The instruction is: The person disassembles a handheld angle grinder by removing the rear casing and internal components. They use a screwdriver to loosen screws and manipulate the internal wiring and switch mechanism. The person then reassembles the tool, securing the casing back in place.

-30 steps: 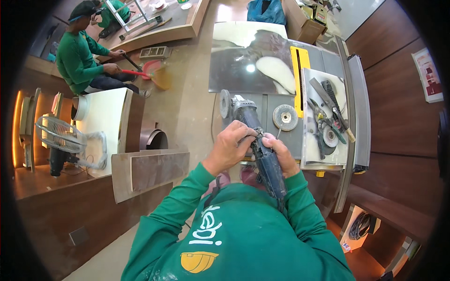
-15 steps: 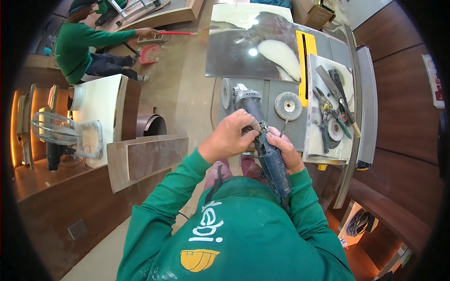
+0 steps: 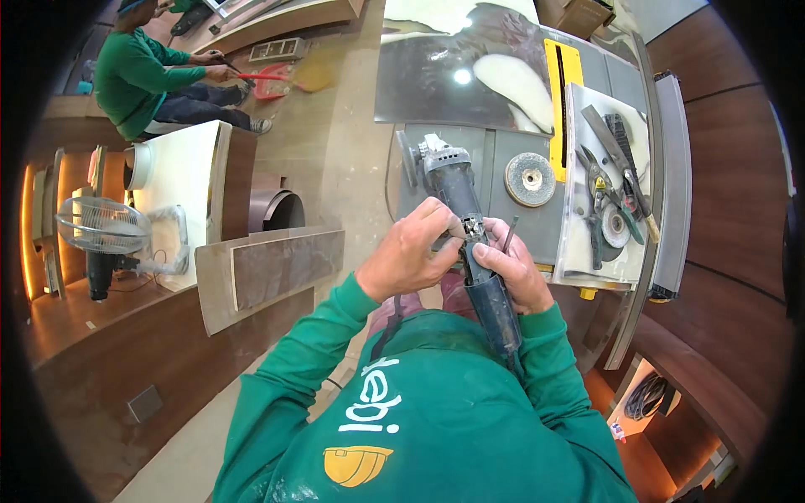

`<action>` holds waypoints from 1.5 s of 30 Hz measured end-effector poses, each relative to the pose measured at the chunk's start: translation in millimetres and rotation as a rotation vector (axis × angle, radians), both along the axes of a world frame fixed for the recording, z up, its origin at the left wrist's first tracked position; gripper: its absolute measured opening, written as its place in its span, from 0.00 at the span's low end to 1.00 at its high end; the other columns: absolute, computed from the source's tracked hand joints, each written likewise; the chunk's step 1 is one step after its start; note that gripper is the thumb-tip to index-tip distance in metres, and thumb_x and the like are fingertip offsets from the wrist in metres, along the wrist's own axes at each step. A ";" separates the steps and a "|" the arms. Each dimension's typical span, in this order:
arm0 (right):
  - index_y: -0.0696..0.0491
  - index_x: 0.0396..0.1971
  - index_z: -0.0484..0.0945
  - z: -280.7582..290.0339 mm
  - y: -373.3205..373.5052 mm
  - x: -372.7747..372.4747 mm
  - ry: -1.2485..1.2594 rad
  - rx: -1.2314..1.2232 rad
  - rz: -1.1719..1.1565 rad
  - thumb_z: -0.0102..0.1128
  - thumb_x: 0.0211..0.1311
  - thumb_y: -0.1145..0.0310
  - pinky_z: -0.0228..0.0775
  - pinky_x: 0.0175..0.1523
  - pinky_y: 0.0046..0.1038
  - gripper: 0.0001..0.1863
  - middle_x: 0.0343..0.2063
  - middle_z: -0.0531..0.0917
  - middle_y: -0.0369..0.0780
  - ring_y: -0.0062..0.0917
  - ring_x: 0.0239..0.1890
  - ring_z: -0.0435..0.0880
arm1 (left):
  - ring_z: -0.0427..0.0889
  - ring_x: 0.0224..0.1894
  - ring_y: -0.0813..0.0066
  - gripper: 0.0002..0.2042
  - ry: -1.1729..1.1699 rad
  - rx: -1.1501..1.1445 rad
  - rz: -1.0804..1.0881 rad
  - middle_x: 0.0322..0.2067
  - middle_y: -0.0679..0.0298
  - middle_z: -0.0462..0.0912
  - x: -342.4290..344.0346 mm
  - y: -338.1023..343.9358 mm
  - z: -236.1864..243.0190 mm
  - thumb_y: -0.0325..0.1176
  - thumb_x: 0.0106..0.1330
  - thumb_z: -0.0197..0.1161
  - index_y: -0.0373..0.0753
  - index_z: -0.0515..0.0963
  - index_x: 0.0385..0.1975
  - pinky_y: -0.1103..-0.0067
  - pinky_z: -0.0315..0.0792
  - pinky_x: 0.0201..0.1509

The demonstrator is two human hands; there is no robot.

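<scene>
A dusty angle grinder [image 3: 450, 183], its wheel toward the table saw, lies diagonally in front of me, with internal parts exposed midway along its body. My right hand [image 3: 521, 277] holds it from the right, thumb across the opened section. My left hand [image 3: 418, 251] is pinched at that section; what its fingertips grip is hidden. A thin dark rod [image 3: 511, 233] sticks up beside my right fingers. On the saw top [image 3: 524, 235], a round abrasive wheel [image 3: 528, 178] lies right of the grinder.
A glossy sheet [image 3: 428, 84] covers the saw's back; snips [image 3: 595, 180] and other tools lie right. At left are a fan [image 3: 96, 226], panels [image 3: 277, 277] and a seated co-worker [image 3: 138, 84] holding red-handled tools over a dustpan [image 3: 270, 84]. A wooden wall [image 3: 721, 193] is right.
My right thumb has moved slightly along the grinder's opened section; my left fingers stay there. The co-worker stretched an arm out with the red handle and has drawn it back.
</scene>
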State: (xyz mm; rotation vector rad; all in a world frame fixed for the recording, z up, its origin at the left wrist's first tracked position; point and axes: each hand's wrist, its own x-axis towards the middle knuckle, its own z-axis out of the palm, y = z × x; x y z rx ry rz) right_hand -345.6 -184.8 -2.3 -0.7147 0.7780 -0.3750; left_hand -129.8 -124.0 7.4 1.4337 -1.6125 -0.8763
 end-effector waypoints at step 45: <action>0.61 0.59 0.75 2.2 -7.9 6.1 0.100 0.056 -0.059 0.58 0.72 0.61 0.76 0.41 0.23 0.23 0.41 0.80 0.35 0.16 0.39 0.78 | 0.84 0.43 0.52 0.06 -0.032 0.000 0.050 0.38 0.54 0.83 -0.7 -8.5 1.2 0.21 0.66 0.68 0.36 0.83 0.40 0.66 0.79 0.49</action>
